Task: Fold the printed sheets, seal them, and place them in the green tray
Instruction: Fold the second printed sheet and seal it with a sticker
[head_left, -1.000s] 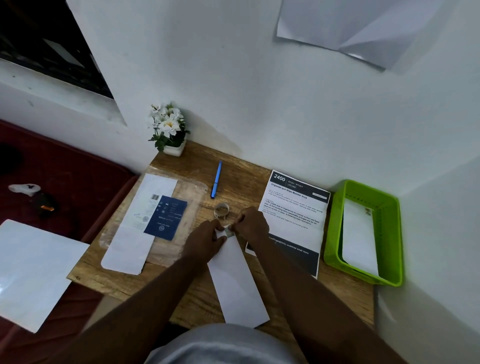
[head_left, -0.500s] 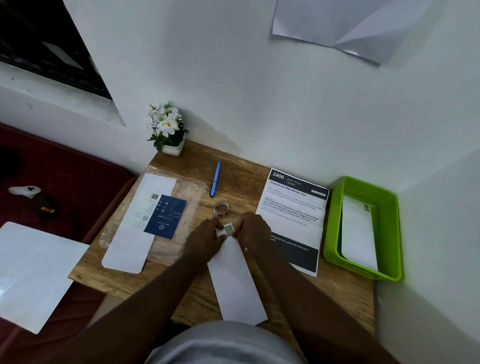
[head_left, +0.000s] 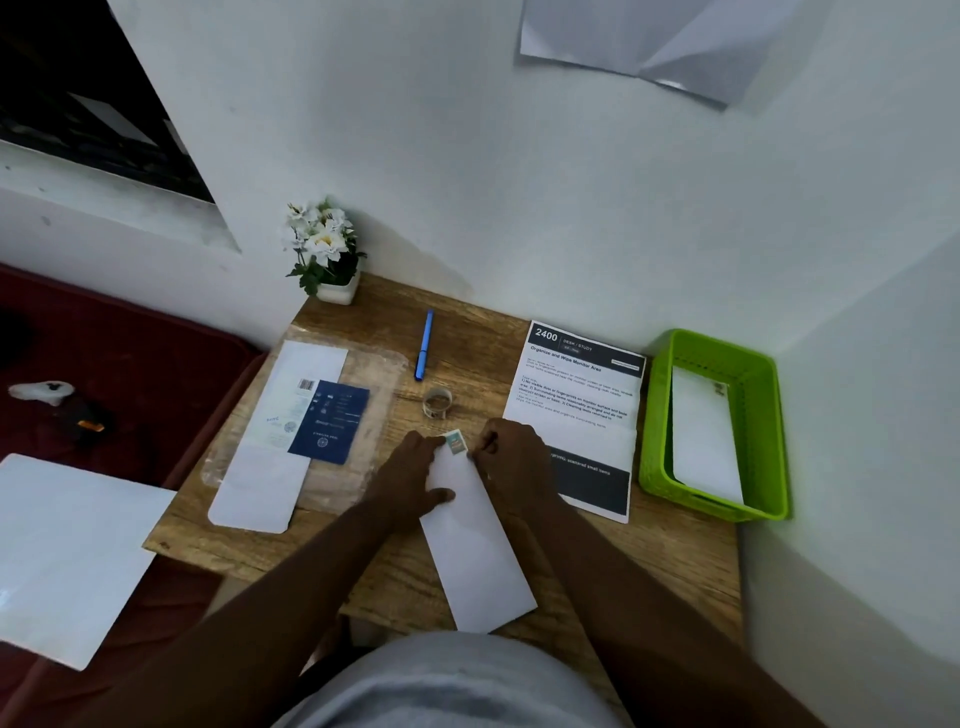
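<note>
Hands (head_left: 415, 470) (head_left: 511, 454) pressing folded sheet (head_left: 475, 540) on desk (head_left: 649, 561), tape roll (head_left: 437, 402) just beyond, printed sheet (head_left: 582, 415) beside, green tray (head_left: 714, 423) right

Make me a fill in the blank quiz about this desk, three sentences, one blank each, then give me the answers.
1. The blue pen lies on the desk between the flower pot and the roll of ____.
2. A small stamp-like sticker sits at the far end of the folded white sheet, between the left hand and the ____ hand.
3. The green tray already holds one folded ____ sheet.

Answers: tape; right; white
</note>
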